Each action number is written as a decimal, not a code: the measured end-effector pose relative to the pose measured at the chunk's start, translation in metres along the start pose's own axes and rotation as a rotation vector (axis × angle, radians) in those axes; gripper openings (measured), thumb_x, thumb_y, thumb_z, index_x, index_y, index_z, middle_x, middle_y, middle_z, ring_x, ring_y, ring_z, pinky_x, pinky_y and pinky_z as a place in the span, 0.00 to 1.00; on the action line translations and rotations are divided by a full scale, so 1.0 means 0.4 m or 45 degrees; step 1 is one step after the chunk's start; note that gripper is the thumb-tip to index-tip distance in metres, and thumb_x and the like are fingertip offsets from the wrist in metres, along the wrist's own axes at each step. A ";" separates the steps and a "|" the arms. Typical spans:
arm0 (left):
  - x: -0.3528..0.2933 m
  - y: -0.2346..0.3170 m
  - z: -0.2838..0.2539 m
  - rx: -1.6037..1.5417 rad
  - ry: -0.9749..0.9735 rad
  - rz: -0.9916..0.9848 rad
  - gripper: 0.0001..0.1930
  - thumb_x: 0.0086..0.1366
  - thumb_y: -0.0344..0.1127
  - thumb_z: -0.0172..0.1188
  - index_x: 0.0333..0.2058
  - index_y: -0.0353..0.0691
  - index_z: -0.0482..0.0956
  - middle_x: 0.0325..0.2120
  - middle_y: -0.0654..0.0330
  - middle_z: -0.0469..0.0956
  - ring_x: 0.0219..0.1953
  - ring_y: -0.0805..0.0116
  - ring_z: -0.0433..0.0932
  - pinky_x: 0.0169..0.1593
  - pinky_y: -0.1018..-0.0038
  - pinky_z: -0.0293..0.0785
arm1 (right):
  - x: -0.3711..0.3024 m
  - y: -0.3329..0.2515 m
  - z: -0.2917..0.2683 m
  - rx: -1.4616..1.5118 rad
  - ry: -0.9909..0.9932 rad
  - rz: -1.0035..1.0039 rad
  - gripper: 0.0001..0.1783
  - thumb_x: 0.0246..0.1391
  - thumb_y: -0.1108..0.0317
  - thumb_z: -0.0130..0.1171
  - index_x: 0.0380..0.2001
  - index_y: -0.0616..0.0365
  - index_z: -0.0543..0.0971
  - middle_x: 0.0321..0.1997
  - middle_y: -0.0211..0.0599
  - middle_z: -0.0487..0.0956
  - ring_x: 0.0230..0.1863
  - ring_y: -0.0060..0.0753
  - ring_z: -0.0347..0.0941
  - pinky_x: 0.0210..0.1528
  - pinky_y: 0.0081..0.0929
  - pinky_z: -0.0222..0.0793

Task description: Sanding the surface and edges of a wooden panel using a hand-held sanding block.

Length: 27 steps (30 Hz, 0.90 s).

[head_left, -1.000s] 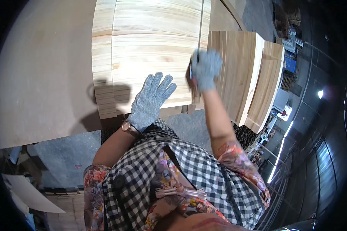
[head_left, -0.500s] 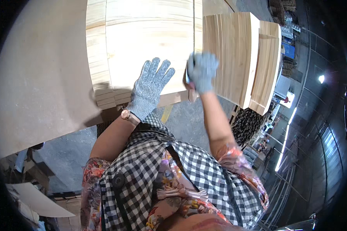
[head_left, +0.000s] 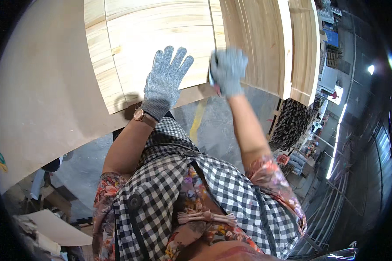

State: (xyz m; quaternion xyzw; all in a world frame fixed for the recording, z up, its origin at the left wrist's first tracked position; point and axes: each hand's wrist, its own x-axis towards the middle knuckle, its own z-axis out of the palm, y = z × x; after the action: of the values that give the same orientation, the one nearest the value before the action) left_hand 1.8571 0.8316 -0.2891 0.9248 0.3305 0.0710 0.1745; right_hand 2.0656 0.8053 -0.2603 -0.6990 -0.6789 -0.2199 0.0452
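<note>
Fingers spread, the grey knit-gloved left hand [head_left: 165,78] lies on the pale wooden panel [head_left: 133,56] atop the tan tabletop [head_left: 43,91]; the grey-gloved right hand [head_left: 230,69], blurred, seems curled round a thin dark tool [head_left: 211,75]. Best: flat palm, level grip.

I'm standing in what looks like a woodworking workshop, with pale wooden panels [head_left: 133,48] laid over the broad worktop [head_left: 43,108], more wooden boards [head_left: 259,48] ranked just beside them, a grey concrete floor [head_left: 224,124] underfoot and strip lights [head_left: 339,135] glowing in the gloom beyond.
</note>
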 end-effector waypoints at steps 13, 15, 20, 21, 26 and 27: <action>-0.021 -0.071 -0.011 -0.039 0.088 -0.133 0.44 0.53 0.46 0.68 0.68 0.49 0.57 0.69 0.54 0.53 0.71 0.46 0.49 0.73 0.51 0.42 | -0.276 -0.028 -0.068 0.048 -0.279 0.232 0.11 0.54 0.60 0.59 0.21 0.52 0.76 0.25 0.43 0.72 0.30 0.47 0.68 0.33 0.47 0.59; -0.035 -0.084 -0.009 -0.024 0.113 -0.160 0.45 0.53 0.45 0.68 0.68 0.49 0.57 0.69 0.53 0.53 0.71 0.45 0.49 0.73 0.51 0.42 | -0.328 -0.030 -0.098 0.039 -0.220 0.295 0.12 0.56 0.60 0.58 0.22 0.53 0.77 0.24 0.43 0.72 0.30 0.48 0.68 0.33 0.48 0.60; -0.060 -0.113 0.003 -0.048 0.113 -0.201 0.47 0.51 0.44 0.70 0.68 0.48 0.56 0.69 0.52 0.52 0.71 0.44 0.48 0.73 0.50 0.42 | -0.312 -0.051 -0.098 0.155 -0.079 0.279 0.14 0.56 0.60 0.58 0.21 0.55 0.75 0.23 0.45 0.72 0.30 0.52 0.68 0.34 0.49 0.60; -0.058 -0.111 0.004 -0.075 0.110 -0.199 0.47 0.51 0.44 0.70 0.68 0.48 0.56 0.70 0.52 0.52 0.71 0.44 0.48 0.72 0.50 0.42 | -0.306 -0.052 -0.097 0.178 -0.164 0.347 0.14 0.56 0.60 0.58 0.20 0.55 0.75 0.23 0.46 0.72 0.30 0.53 0.68 0.34 0.49 0.60; -0.030 -0.065 -0.005 -0.163 0.042 -0.176 0.48 0.51 0.48 0.69 0.68 0.45 0.55 0.70 0.50 0.50 0.71 0.42 0.46 0.73 0.49 0.40 | -0.280 -0.053 -0.094 0.210 -0.192 0.409 0.15 0.54 0.60 0.61 0.18 0.55 0.73 0.22 0.47 0.72 0.30 0.54 0.68 0.33 0.50 0.60; -0.028 -0.052 -0.010 -0.170 0.020 -0.182 0.48 0.51 0.48 0.69 0.69 0.45 0.55 0.70 0.49 0.50 0.71 0.41 0.46 0.73 0.49 0.40 | -0.266 -0.053 -0.094 0.195 -0.142 0.418 0.15 0.54 0.61 0.61 0.18 0.55 0.73 0.22 0.47 0.72 0.29 0.54 0.68 0.33 0.50 0.60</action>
State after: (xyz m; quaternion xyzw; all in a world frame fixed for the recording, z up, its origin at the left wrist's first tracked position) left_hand 1.8350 0.8406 -0.2933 0.8847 0.3913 0.0875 0.2377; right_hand 2.0379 0.6942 -0.2706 -0.8060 -0.5720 -0.1182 0.0957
